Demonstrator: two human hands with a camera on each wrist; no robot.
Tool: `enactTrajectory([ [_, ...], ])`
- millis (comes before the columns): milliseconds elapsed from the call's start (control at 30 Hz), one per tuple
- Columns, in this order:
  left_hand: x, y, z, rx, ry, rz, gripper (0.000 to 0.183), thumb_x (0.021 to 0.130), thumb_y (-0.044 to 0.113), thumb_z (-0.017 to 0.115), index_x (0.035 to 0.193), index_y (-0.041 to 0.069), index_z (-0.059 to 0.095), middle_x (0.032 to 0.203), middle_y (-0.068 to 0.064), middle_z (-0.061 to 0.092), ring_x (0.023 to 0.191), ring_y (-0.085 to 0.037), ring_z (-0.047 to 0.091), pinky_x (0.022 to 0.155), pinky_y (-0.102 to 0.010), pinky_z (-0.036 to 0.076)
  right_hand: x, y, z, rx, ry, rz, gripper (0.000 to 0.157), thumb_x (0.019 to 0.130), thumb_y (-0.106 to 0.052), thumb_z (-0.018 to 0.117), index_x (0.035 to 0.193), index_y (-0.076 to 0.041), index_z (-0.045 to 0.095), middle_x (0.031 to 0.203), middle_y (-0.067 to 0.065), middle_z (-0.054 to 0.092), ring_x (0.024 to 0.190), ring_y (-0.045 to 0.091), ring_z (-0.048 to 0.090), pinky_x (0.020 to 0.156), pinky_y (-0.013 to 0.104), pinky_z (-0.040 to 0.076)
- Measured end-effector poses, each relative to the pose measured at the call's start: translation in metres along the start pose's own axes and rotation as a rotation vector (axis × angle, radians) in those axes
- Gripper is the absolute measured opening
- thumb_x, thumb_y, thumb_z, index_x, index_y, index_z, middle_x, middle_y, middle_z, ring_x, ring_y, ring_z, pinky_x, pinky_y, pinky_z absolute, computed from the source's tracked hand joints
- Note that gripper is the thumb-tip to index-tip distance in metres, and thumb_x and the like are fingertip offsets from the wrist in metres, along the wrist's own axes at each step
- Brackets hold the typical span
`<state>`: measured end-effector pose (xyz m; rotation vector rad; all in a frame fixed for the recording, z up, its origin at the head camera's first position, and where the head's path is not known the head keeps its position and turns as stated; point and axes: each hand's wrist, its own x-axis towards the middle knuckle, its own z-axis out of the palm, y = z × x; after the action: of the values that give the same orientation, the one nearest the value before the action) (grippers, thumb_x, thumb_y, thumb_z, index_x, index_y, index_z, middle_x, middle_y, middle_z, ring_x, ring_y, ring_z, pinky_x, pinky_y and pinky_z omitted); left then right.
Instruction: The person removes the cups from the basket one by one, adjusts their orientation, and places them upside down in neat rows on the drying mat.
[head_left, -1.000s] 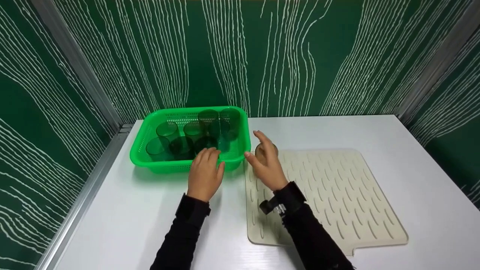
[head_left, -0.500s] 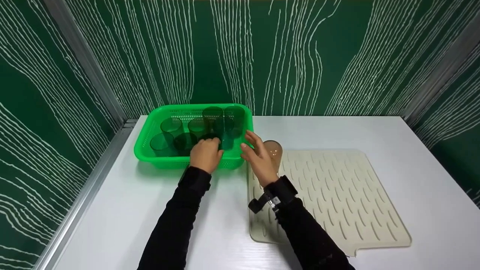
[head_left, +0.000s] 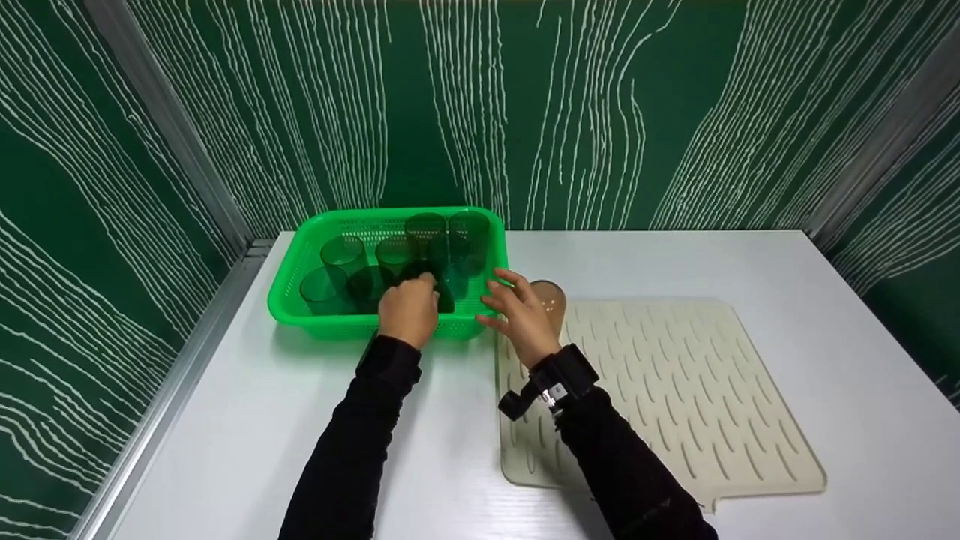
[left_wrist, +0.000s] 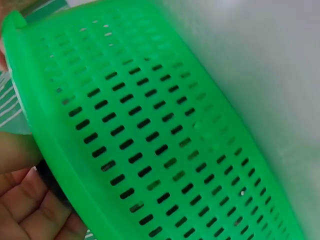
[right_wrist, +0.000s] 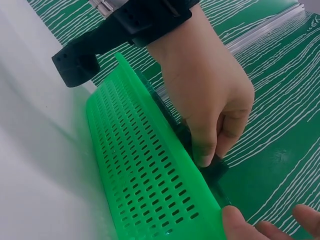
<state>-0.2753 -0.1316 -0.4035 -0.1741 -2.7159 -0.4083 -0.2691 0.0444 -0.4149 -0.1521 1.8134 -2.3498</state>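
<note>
A green perforated plastic basket [head_left: 296, 321] holds several smoky drinking glasses [head_left: 343, 251], mostly standing upright. My left hand [head_left: 409, 311] reaches over the basket's near rim with fingers curled. In the right wrist view, the thumb and fingers of this left hand [right_wrist: 207, 100] pinch the rim of a dark drinking glass [right_wrist: 215, 168], its lower part hidden by the basket wall. My right hand [head_left: 525, 319] hovers at the basket's right end, fingers spread and slightly bent, holding nothing. Just behind it, a brownish glass [head_left: 551, 300] stands bottom up at the mat's far left corner.
A cream ridged drying mat [head_left: 675, 390] lies on the white table [head_left: 247, 435], right of the basket. Green walls [head_left: 555, 112] with white wavy lines close off the back and both sides.
My left hand has gone from above the basket's near rim down inside it and taken hold of a dark glass. My right hand has come off the brownish glass toward the basket.
</note>
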Motion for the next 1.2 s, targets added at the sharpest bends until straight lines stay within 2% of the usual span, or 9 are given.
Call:
enactTrajectory([
  [100,-0.002,-0.001,0.0,-0.072,0.033,-0.022,0.018,0.096,0.015,0.062,0.107,0.002,0.068,0.093,-0.018,0.073,0.077,-0.035,0.069,0.069,-0.045,0.057,0.0,0.0,-0.001,0.007,-0.012,0.011,0.047,0.105,-0.021,0.043,0.15,-0.011,0.033,0.155,0.015,0.034,0.141,0.036,0.039,0.104,0.042,0.048],
  [300,-0.01,-0.001,-0.005,-0.201,0.074,-0.045,0.019,0.098,0.017,0.06,0.109,0.003,0.066,0.093,-0.016,0.072,0.078,-0.031,0.068,0.073,-0.043,0.054,0.0,-0.002,-0.003,0.054,-0.057,0.023,0.051,0.106,-0.026,0.04,0.154,-0.014,0.025,0.16,0.017,0.025,0.146,0.035,0.031,0.108,0.046,0.045],
  [400,-0.014,0.001,-0.01,-0.248,0.119,-0.036,0.02,0.099,0.018,0.059,0.11,0.003,0.065,0.092,-0.014,0.072,0.078,-0.028,0.067,0.076,-0.043,0.053,-0.001,-0.003,-0.004,0.086,-0.093,0.024,0.054,0.107,-0.029,0.037,0.157,-0.016,0.019,0.162,0.015,0.019,0.149,0.034,0.026,0.11,0.047,0.043],
  [533,-0.019,0.009,-0.02,-0.332,0.214,0.002,0.02,0.098,0.019,0.06,0.108,0.003,0.065,0.092,-0.013,0.072,0.078,-0.026,0.067,0.073,-0.042,0.053,-0.002,-0.003,-0.005,0.119,-0.139,0.019,0.058,0.107,-0.035,0.035,0.158,-0.019,0.012,0.165,0.014,0.01,0.152,0.035,0.017,0.111,0.051,0.04],
  [700,-0.031,0.025,-0.031,-0.493,0.289,0.037,0.018,0.097,0.021,0.062,0.104,0.005,0.065,0.093,-0.01,0.072,0.085,-0.024,0.068,0.075,-0.039,0.053,-0.001,-0.002,-0.006,0.163,-0.194,0.011,0.06,0.107,-0.042,0.031,0.159,-0.023,0.008,0.166,0.012,0.005,0.152,0.039,0.01,0.111,0.059,0.037],
  [800,-0.038,0.035,-0.034,-0.609,0.311,0.043,0.016,0.096,0.019,0.063,0.102,0.004,0.065,0.092,-0.009,0.073,0.086,-0.023,0.068,0.078,-0.038,0.053,-0.002,-0.004,-0.005,0.226,-0.227,0.011,0.056,0.106,-0.043,0.028,0.158,-0.025,0.013,0.165,0.01,0.014,0.151,0.038,0.017,0.109,0.061,0.038],
  [967,-0.048,0.05,-0.033,-0.754,0.322,0.017,0.014,0.094,0.017,0.066,0.1,0.004,0.066,0.091,-0.009,0.073,0.085,-0.021,0.067,0.076,-0.035,0.052,-0.006,-0.009,-0.003,0.332,-0.279,-0.003,0.051,0.106,-0.041,0.024,0.154,-0.024,0.023,0.153,0.011,0.032,0.14,0.032,0.04,0.105,0.059,0.043],
  [1067,-0.054,0.055,-0.031,-0.836,0.3,-0.004,0.013,0.094,0.016,0.066,0.099,0.004,0.066,0.093,-0.009,0.073,0.086,-0.021,0.066,0.078,-0.033,0.052,-0.011,-0.012,-0.004,0.372,-0.276,-0.045,0.052,0.107,-0.039,0.027,0.156,-0.025,0.018,0.152,0.014,0.031,0.133,0.029,0.046,0.103,0.054,0.047],
  [1200,-0.062,0.061,-0.028,-0.95,0.267,-0.031,0.012,0.094,0.014,0.066,0.098,0.003,0.065,0.095,-0.009,0.073,0.087,-0.021,0.065,0.08,-0.031,0.051,-0.016,-0.014,-0.006,0.384,-0.239,-0.118,0.056,0.106,-0.035,0.035,0.157,-0.022,0.015,0.151,0.017,0.028,0.125,0.024,0.051,0.094,0.042,0.055],
])
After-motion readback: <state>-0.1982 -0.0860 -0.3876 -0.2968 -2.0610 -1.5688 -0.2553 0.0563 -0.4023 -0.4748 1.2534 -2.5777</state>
